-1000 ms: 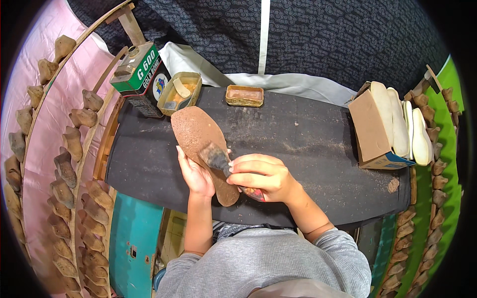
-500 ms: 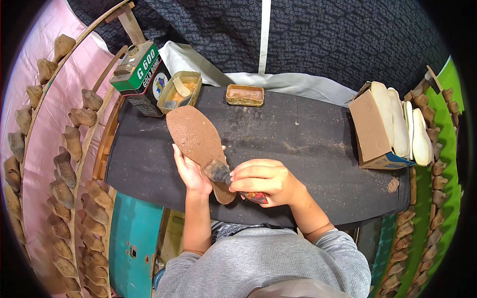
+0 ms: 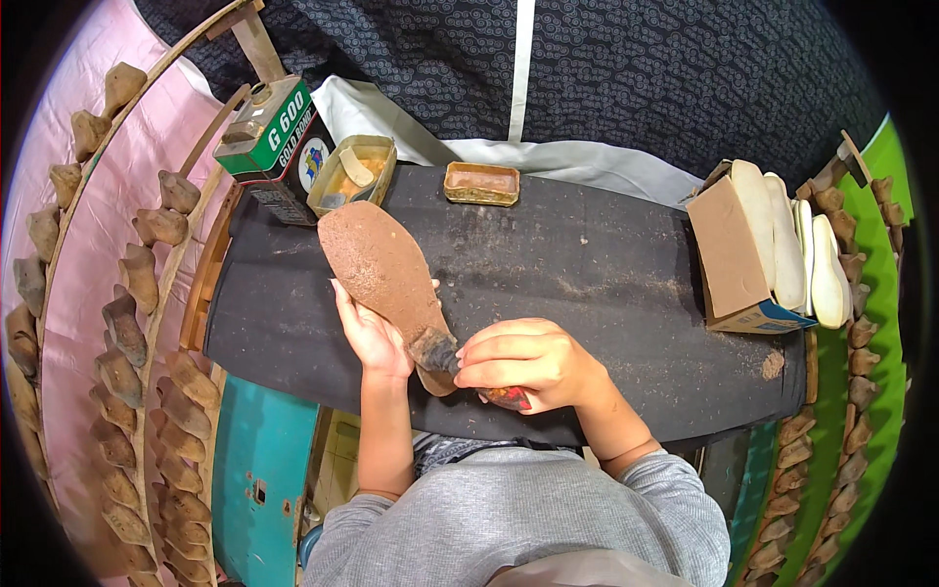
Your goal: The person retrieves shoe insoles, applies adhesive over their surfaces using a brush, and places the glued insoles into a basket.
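A brown shoe sole (image 3: pixel 377 259) is tilted above the table, its broad end pointing away to the left. My left hand (image 3: pixel 370 338) supports it from beneath, with the thumb at its left edge and fingertips showing past its right edge. In my right hand (image 3: pixel 528 360) is a brush (image 3: pixel 430 349) with dark, worn bristles and a red-and-black handle end. The bristles lie against the narrow part of the sole. Its upper face has a wet-looking sheen towards the broad end.
A dark cloth covers the table (image 3: pixel 587 293). At the far left stand a green-and-black metal can (image 3: pixel 279 147) and an open tray (image 3: pixel 384 186) of amber residue; a small brown tray (image 3: pixel 481 184) is behind. A cardboard box (image 3: pixel 729 249) holds pale soles (image 3: pixel 768 235). Racks of wooden shoe lasts (image 3: pixel 127 328) flank both sides.
The sole and my left hand have shifted slightly left and away. The brush has moved a little towards the sole's near end, staying against it.
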Available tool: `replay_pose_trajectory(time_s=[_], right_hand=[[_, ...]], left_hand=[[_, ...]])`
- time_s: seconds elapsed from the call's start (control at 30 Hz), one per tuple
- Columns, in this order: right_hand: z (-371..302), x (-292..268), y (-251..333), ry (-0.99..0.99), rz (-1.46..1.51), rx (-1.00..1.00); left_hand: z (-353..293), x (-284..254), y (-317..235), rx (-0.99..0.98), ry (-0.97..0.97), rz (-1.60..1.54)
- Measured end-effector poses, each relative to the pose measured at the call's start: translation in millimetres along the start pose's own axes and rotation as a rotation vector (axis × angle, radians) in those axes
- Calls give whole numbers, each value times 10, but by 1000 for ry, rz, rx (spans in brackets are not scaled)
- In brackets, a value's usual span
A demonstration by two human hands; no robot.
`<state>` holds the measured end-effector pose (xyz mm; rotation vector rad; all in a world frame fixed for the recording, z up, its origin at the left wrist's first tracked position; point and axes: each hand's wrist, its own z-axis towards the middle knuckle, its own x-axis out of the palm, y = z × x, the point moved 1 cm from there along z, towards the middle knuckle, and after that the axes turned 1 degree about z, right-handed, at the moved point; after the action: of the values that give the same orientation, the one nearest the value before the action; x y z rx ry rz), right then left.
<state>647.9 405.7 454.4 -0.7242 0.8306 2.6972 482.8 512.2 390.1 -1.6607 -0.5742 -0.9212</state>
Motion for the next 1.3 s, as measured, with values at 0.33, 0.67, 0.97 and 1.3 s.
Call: replay_pose_trajectory(time_s=[0.33, 0.67, 0.97, 1.3], right_hand=[[-32, -56, 7, -16, -30, -6], [-35, 6, 16, -51, -43, -45], [-21, 36, -4, -122, -23, -62], [-72, -98, -2, -88, -1, -43]], left_hand=[[8, 65, -29, 33, 71, 15], [39, 48, -27, 53, 31, 10], [28, 68, -73, 173, 62, -40], [72, -12, -82, 169, 88, -121]])
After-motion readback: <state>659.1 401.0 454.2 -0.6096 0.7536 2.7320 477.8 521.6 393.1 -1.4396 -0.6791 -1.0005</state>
